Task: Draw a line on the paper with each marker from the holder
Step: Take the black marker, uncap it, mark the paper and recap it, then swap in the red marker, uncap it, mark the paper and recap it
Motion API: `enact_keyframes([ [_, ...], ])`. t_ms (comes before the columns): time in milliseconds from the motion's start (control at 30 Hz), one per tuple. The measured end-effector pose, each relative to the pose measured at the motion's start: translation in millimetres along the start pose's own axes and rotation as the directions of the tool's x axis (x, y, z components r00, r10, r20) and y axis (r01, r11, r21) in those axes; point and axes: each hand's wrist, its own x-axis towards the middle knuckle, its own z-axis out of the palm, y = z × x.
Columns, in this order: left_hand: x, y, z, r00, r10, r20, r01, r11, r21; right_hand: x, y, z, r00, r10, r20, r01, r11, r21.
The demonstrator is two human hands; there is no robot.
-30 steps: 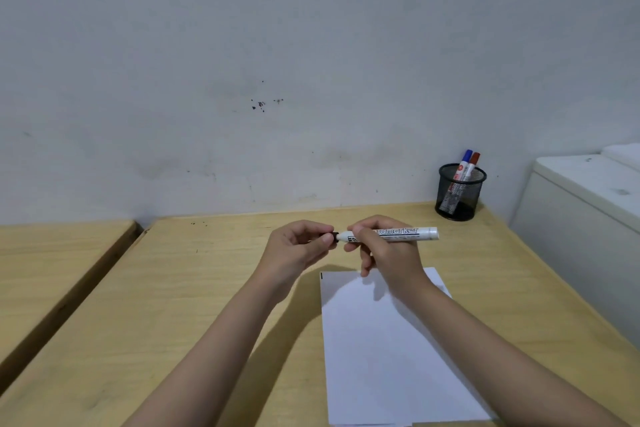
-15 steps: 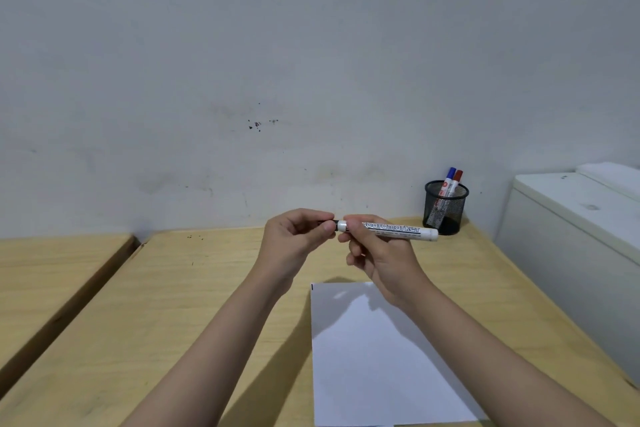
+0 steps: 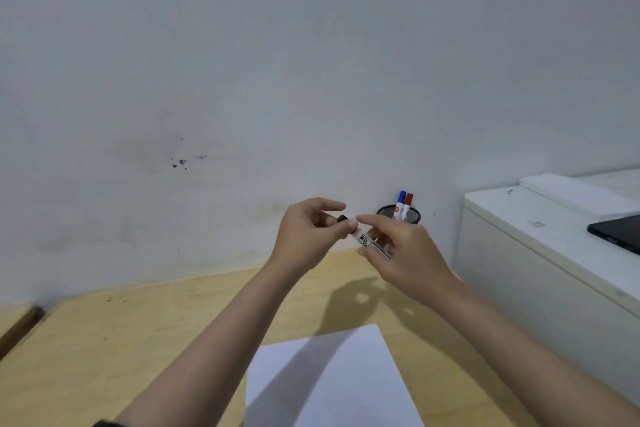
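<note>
Above the desk (image 3: 104, 350), both hands (image 3: 360, 239) pinch the marker (image 3: 367, 241) between them.

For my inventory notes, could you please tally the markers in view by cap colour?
Black-capped marker, held in both hands: 1
Blue-capped marker, in the mesh holder: 1
Red-capped marker, in the holder: 1
Total: 3

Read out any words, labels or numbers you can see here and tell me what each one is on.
Nothing reads clearly.
Marker held in both hands: black print on the white barrel, too blurred to read.
Markers in the holder: red labels, too small to read.
Paper: blank.
</note>
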Motion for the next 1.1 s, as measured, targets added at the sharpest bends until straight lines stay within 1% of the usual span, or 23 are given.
enact_keyframes([
  [33, 9, -3, 10, 1.000, 0.003, -0.013, -0.003, 1.000, 0.000, 7, 12, -5, 0.999, -0.002, -0.032, 0.002, 1.000, -0.006],
  [100, 30, -14, 31, 0.998, 0.005, -0.057, -0.003, 0.999, 0.040, 28, 36, -20, 0.986, 0.058, -0.159, -0.049, 0.997, 0.061],
  [167, 50, -33, 52, 0.997, 0.015, -0.074, -0.004, 0.989, 0.145, 52, 60, -38, 0.943, 0.145, -0.300, -0.102, 0.983, 0.155],
  [200, 59, -44, 64, 0.998, 0.022, -0.066, -0.008, 0.978, 0.211, 64, 70, -45, 0.918, 0.175, -0.357, -0.118, 0.978, 0.175],
  [300, 81, -72, 96, 0.999, 0.047, -0.025, -0.036, 0.940, 0.338, 91, 102, -50, 0.870, 0.236, -0.434, -0.173, 0.968, 0.181],
  [367, 92, -86, 111, 0.995, 0.095, 0.004, -0.088, 0.911, 0.404, 100, 122, -43, 0.853, 0.297, -0.430, -0.241, 0.953, 0.182],
  [467, 105, -103, 124, 0.988, 0.153, 0.036, -0.152, 0.865, 0.479, 103, 148, -23, 0.850, 0.366, -0.379, -0.343, 0.930, 0.129],
  [567, 110, -116, 128, 0.979, 0.204, 0.004, -0.179, 0.848, 0.498, 96, 168, -3, 0.862, 0.407, -0.302, -0.416, 0.909, 0.036],
  [633, 111, -118, 128, 0.976, 0.218, -0.015, -0.183, 0.854, 0.488, 93, 177, 6, 0.856, 0.430, -0.288, -0.452, 0.892, -0.013],
  [700, 112, -118, 128, 0.975, 0.222, -0.020, -0.185, 0.856, 0.483, 93, 182, 10, 0.854, 0.425, -0.300, -0.465, 0.882, -0.073],
  [733, 112, -118, 128, 0.975, 0.222, -0.022, -0.184, 0.857, 0.481, 95, 183, 10, 0.864, 0.407, -0.295, -0.457, 0.881, -0.124],
  [800, 112, -118, 129, 0.975, 0.220, -0.025, -0.182, 0.862, 0.474, 100, 184, 10, 0.888, 0.388, -0.246, -0.446, 0.857, -0.257],
  [900, 112, -116, 129, 0.976, 0.215, -0.028, -0.176, 0.858, 0.482, 109, 179, 7, 0.885, 0.435, -0.166, -0.464, 0.792, -0.396],
  [933, 112, -116, 129, 0.977, 0.211, -0.024, -0.173, 0.855, 0.490, 111, 176, 7, 0.885, 0.436, -0.163, -0.463, 0.785, -0.411],
  [1033, 113, -114, 127, 0.983, 0.184, 0.009, -0.162, 0.840, 0.518, 113, 167, 6, 0.896, 0.388, -0.218, -0.444, 0.803, -0.397],
  [1100, 112, -113, 127, 0.986, 0.163, 0.043, -0.160, 0.820, 0.549, 114, 158, 3, 0.902, 0.382, -0.203, -0.432, 0.826, -0.362],
])
